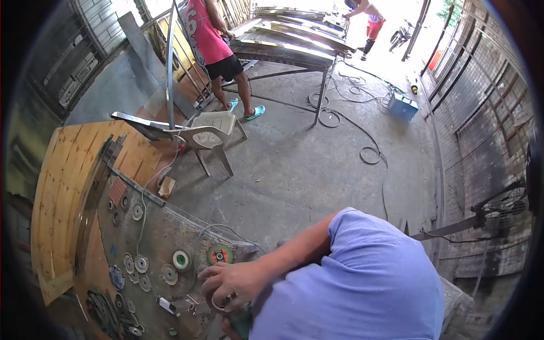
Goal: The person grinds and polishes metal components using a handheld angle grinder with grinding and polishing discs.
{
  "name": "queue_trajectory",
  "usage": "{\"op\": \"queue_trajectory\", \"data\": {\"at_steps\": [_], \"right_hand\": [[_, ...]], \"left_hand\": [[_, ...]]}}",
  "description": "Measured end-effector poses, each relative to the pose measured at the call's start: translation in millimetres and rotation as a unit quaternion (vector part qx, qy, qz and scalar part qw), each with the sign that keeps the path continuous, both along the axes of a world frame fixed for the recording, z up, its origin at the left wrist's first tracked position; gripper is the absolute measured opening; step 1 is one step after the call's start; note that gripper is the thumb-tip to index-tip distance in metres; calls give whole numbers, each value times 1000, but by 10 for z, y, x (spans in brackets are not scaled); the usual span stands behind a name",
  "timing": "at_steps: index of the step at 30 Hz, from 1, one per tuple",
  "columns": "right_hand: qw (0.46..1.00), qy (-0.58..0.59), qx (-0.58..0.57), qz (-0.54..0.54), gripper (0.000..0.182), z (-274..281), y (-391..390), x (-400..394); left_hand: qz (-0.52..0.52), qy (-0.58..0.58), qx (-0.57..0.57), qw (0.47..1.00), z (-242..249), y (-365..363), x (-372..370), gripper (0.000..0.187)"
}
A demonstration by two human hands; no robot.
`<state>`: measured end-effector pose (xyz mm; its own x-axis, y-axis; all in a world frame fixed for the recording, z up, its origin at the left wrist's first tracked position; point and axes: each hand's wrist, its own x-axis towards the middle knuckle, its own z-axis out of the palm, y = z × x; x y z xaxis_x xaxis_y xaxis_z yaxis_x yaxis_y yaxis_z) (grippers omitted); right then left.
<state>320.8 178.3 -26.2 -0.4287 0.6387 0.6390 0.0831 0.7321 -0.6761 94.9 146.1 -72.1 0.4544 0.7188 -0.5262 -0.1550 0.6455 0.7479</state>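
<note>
From the blue sleeve, my right arm reaches left across the lower middle. My right hand (233,285), with a ring on one finger, has its fingers curled round the edge of a round disc (215,305). Just below it, at the bottom edge, a small part of my left hand (228,328) shows against a green tool (243,322); most of both is hidden. Beside my right hand, a green and red disc (220,254) lies on the worktable (164,226). A white-and-green wheel (181,260) and a toothed-looking disc (169,274) lie further left.
Several worn discs (141,263) and a cable (144,212) lie on the worktable. Beyond it are a plastic chair (208,128), wooden boards (59,198), a blue box (403,106) and a metal rack (283,54). A person in pink (209,34) and another person (371,20) stand there.
</note>
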Motion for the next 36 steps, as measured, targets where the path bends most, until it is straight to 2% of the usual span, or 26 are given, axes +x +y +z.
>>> {"op": "queue_trajectory", "data": {"at_steps": [4,7,8,12,15,18,21,22,25,28,29,31,33,34,35,36], "right_hand": [[1000,14,0,-12,21,-32,-54,143],[983,-4,-31,-182,24,47,-115,221],[978,-8,-17,-206,23,51,-141,207],[987,-8,46,-151,23,61,-244,216],[985,43,57,-160,22,-40,-155,320],[950,-26,-4,-311,28,33,-303,368],[978,-39,-42,-198,35,177,-426,389],[979,-39,15,-202,38,109,-383,361],[981,14,63,-184,34,50,-301,414],[968,181,-27,-171,36,156,-397,521],[941,252,-135,-180,35,179,-442,667],[833,399,-332,-193,35,167,-569,1017],[721,565,-363,-171,39,-289,-645,1246],[738,462,-381,-310,40,-536,-797,1344],[725,348,-402,-437,42,-721,-992,1421],[675,310,-443,-503,45,-1014,-1138,1435]], "left_hand": [[-18,-5,4,1000,58,78,64,97],[-35,-6,11,999,99,151,123,97],[-43,-8,13,999,115,194,157,97],[-70,-10,20,997,163,287,259,97],[-94,-12,24,995,188,354,329,96],[-116,-11,27,993,215,427,395,96],[-133,-6,26,991,235,498,439,96],[-141,-5,25,990,230,535,468,96],[-168,1,27,985,225,633,566,96],[-198,3,26,980,231,742,724,96],[-209,5,25,978,229,782,775,96],[-241,12,25,970,212,857,926,96],[-283,18,27,959,201,931,1149,96],[-309,20,29,950,187,943,1251,95],[-331,25,31,943,170,954,1369,95],[-353,29,31,935,185,965,1459,95]]}}
